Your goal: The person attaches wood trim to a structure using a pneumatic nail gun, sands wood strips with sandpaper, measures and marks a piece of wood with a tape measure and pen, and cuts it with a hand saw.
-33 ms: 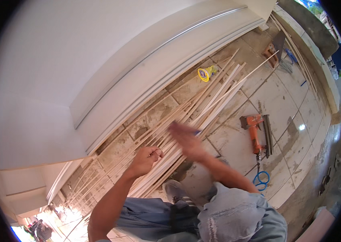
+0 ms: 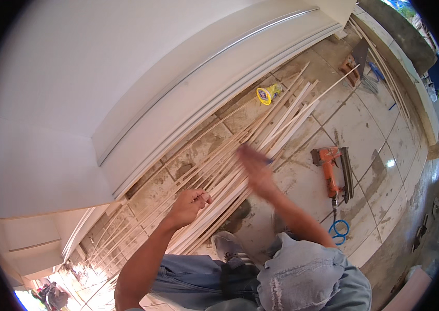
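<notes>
My left hand (image 2: 188,208) is closed, its thumb and fingers pinched on what looks like a thin wooden strip (image 2: 220,182) above the pile. My right hand (image 2: 261,181) is farther along the strips, blurred by motion. A dark reddish-brown flat piece (image 2: 252,155) with a bluish edge shows at its fingers; its kind is too smeared to make out. Under both hands lies a loose bundle of long pale wooden strips (image 2: 302,110), running from near my shoe toward the far right.
An orange nail gun (image 2: 329,168) with a blue coiled hose (image 2: 339,232) lies right on the dirty tiles. A yellow-rimmed plastic cup (image 2: 264,95) lies by the strips. A handsaw (image 2: 351,70) is farther off. A white cabinet panel (image 2: 178,103) borders the left; my shoe (image 2: 225,245) is below.
My right hand has slid forward and to the right along the strips with the dark flat piece. My left hand stays nearly in place.
</notes>
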Demonstrator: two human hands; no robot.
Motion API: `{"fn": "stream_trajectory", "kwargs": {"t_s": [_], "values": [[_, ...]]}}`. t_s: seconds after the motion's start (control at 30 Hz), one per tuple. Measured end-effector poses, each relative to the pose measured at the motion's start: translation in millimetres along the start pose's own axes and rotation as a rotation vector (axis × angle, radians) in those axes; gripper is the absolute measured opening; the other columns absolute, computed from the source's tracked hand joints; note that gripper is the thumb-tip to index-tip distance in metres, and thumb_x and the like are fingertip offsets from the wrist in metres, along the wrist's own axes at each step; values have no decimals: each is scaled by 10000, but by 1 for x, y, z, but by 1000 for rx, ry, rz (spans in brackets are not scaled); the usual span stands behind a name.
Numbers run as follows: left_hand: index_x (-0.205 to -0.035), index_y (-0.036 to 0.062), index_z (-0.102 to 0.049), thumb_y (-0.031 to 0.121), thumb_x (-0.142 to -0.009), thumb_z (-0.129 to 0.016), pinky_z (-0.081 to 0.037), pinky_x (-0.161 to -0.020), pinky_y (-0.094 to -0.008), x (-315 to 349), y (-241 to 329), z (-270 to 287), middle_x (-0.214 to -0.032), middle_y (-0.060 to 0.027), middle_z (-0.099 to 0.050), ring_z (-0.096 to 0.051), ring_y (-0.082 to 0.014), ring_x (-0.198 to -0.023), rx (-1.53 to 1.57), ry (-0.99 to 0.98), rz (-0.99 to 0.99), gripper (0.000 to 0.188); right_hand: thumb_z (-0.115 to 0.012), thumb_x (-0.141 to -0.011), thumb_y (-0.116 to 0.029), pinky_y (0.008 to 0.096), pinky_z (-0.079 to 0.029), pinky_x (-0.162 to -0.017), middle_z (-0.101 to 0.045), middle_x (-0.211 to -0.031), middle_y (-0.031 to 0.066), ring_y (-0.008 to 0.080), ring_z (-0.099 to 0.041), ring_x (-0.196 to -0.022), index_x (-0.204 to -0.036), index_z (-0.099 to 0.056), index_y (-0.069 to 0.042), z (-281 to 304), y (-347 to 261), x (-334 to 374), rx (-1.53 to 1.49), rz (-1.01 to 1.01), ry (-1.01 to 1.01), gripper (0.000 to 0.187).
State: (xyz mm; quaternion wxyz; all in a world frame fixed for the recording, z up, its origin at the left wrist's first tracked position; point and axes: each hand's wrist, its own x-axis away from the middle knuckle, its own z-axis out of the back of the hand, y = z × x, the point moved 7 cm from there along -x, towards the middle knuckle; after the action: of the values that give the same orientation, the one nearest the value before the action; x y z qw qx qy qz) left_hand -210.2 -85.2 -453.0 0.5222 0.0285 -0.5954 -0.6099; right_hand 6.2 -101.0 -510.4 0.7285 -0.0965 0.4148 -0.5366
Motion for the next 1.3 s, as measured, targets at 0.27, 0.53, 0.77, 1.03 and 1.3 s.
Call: {"fn": "stream_trajectory", "kwargs": {"t_s": [0.27,0.53,0.77,1.03,1.3], "values": [[-875,29,-673,204,-998,-547,-370,-621,-267,-11,-11,-15,-692,36,-467,-409,-75,-672,34,-74,41,248,-515,-779,56,439,-431,-1097,-561,-1418,155,324,-524,-1331,-1391,-553,-28,-29,-78,25,-107,153,-191,619],[-879,0,-651,180,-983,-553,-419,-641,-311,-4,-13,-9,-676,-26,-540,-471,-109,-668,-86,-21,-103,230,-570,-784,-8,443,-469,-1020,-660,-1254,125,317,-604,-1209,-1206,-649,11,31,16,-11,207,145,-6,430],[-915,-2,-689,243,-981,-603,-437,-638,-290,16,36,13,-671,-60,-578,-515,-115,-657,-326,-39,-90,268,-601,-783,-90,420,-479,-1019,-664,-1278,122,263,-604,-1245,-1195,-679,-8,96,1,-24,345,154,-25,427],[-911,-4,-703,200,-986,-605,-377,-513,-246,76,43,74,-604,9,-508,-460,-66,-563,-88,10,22,239,-612,-788,28,388,-505,-993,-681,-1258,111,260,-628,-1211,-1173,-714,-41,214,34,-71,484,170,210,404],[-896,-20,-677,160,-988,-589,-361,-557,-268,53,24,70,-634,-12,-525,-428,-91,-595,-186,151,-93,221,-562,-748,159,414,-493,-1010,-675,-1244,137,307,-618,-1197,-1214,-681,-47,264,178,-65,550,0,218,523]]}}
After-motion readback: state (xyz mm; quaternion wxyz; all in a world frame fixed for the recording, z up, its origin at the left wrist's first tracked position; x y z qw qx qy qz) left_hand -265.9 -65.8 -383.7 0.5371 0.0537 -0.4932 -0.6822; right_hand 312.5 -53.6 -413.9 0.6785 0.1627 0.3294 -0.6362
